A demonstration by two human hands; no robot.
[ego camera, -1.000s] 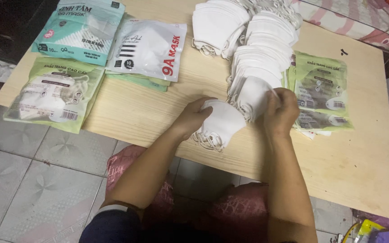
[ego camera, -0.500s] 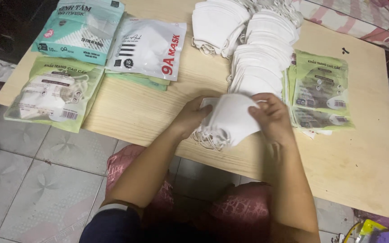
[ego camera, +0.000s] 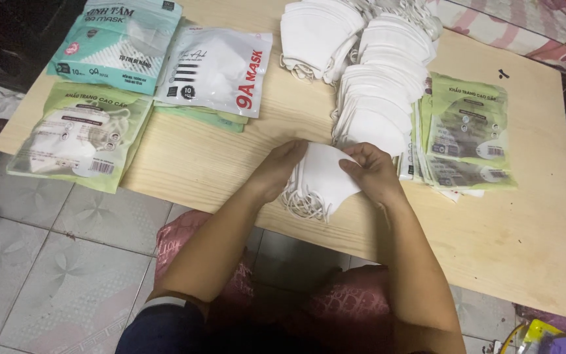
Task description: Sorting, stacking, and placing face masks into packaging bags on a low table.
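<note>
Both hands, left hand and right hand, pinch a small mask stack at the counter's near edge; loose masks remain, several packets filled.

Open wood is seen on the table to the right of and in front of the right hand, out to the near edge. The way straight ahead is blocked by the long row of white masks and the second mask pile; just beside the right hand lies the stack of green packets. A bare strip of table is left between the left hand and the white packet. Farther left, the green packet and teal packet fill the corner.
</note>
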